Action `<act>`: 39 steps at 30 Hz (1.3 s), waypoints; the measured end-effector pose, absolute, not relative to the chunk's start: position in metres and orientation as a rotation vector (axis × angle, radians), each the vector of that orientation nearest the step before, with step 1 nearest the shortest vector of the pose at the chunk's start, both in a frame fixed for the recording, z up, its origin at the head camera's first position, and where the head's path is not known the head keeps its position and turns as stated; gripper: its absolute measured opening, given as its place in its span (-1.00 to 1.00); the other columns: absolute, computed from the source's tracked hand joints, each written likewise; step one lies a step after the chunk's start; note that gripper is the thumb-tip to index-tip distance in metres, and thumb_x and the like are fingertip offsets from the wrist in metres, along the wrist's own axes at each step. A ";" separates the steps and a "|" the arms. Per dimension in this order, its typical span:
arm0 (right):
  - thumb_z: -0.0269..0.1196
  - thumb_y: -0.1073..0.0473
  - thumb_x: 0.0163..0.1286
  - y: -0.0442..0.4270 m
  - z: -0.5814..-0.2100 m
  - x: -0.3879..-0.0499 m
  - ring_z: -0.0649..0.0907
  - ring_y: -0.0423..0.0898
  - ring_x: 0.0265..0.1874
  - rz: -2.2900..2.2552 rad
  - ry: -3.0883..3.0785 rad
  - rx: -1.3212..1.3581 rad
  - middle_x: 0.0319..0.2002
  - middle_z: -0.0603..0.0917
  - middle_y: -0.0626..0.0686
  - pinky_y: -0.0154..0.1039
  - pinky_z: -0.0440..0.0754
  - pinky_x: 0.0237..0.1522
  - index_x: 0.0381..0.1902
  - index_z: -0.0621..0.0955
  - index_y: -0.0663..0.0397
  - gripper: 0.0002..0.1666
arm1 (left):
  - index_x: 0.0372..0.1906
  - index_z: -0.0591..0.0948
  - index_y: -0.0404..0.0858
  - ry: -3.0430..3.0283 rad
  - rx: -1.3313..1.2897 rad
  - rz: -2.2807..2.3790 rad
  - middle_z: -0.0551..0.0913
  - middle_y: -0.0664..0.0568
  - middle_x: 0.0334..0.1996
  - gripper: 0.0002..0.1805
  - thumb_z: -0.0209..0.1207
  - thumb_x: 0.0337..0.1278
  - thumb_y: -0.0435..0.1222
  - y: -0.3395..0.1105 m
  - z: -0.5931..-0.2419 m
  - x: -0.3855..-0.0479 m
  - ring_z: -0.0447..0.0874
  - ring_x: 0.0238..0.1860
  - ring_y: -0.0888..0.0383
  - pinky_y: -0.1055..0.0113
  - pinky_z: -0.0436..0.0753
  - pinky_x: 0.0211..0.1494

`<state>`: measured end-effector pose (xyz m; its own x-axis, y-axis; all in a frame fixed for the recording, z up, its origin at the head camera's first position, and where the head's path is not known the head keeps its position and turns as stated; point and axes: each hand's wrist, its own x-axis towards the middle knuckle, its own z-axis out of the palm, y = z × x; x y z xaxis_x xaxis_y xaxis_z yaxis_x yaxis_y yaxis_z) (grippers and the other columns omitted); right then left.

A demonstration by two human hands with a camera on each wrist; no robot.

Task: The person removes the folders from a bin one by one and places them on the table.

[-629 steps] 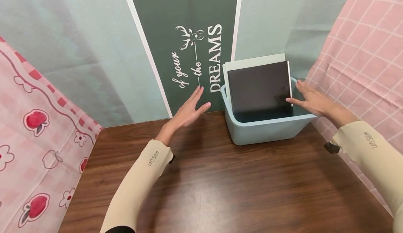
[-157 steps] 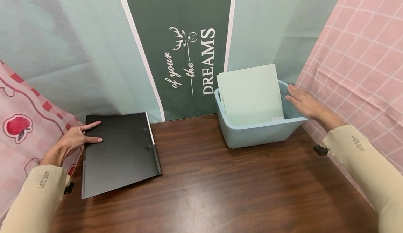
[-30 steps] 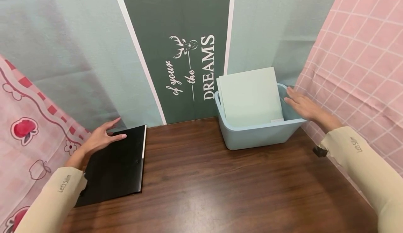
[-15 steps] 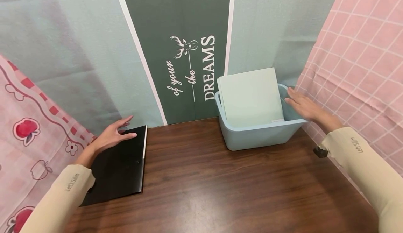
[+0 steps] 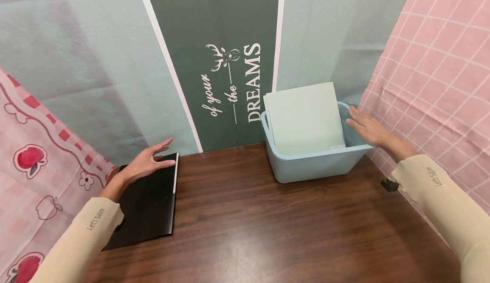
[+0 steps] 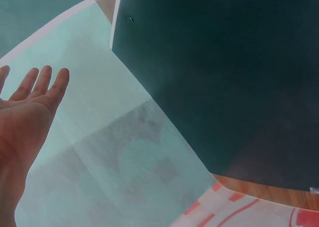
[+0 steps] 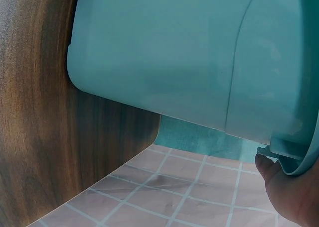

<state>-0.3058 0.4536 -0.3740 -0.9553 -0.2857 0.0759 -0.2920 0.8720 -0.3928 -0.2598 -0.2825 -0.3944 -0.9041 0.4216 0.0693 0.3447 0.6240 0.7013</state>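
A black folder with a pale strip along its right edge lies on the table at the left. Over its far part my left hand hovers with fingers spread, holding nothing; the left wrist view shows its palm apart from the folder. At the right stands a light-blue storage bin. Pale green folders lean inside it, rising above the rim. My right hand grips the bin's right rim, thumb on the inner side; in the right wrist view a fingertip meets the rim's outer lip.
Brown wooden table extends between folder and bin. A green-grey printed cloth hangs along the back. Pink cloths close off the left side and right side, the right one close to the bin.
The black folder, formerly in the bin before the green ones, now lies on the left. Lately my left hand has drifted right above it. My right hand stays on the rim.
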 end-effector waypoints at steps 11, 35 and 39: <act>-0.28 -0.12 0.80 0.449 -0.370 -0.300 -0.10 0.50 0.61 0.649 -3.044 0.446 0.66 -0.19 0.44 0.35 -0.21 0.62 0.65 -0.12 0.48 -0.14 | 0.73 0.13 -0.07 2.656 0.681 1.195 0.13 -0.17 0.69 -0.07 0.36 0.42 -0.15 -0.264 -0.387 -0.272 0.21 0.61 -0.31 -0.37 0.37 0.47; -0.27 -0.12 0.80 0.452 -0.370 -0.306 -0.09 0.51 0.61 0.650 -3.040 0.481 0.65 -0.19 0.46 0.34 -0.21 0.62 0.64 -0.12 0.49 -0.14 | 0.70 0.22 -0.01 2.552 0.755 1.362 0.18 -0.10 0.68 -0.11 0.39 0.38 -0.23 -0.209 -0.379 -0.284 0.24 0.62 -0.20 -0.27 0.33 0.55; -0.27 -0.12 0.80 0.453 -0.371 -0.308 -0.10 0.51 0.61 0.648 -3.038 0.489 0.65 -0.18 0.46 0.35 -0.21 0.62 0.65 -0.12 0.49 -0.14 | 0.69 0.25 -0.03 2.526 0.775 1.394 0.21 -0.09 0.67 -0.11 0.40 0.36 -0.23 -0.196 -0.379 -0.287 0.24 0.62 -0.19 -0.23 0.30 0.58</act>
<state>-0.3077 0.4531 -0.3714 -0.9517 -0.3010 0.0612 -0.2998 0.8668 -0.3986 -0.2868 -0.1965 -0.3786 -0.8543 0.5078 0.1109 0.3646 0.4335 0.8241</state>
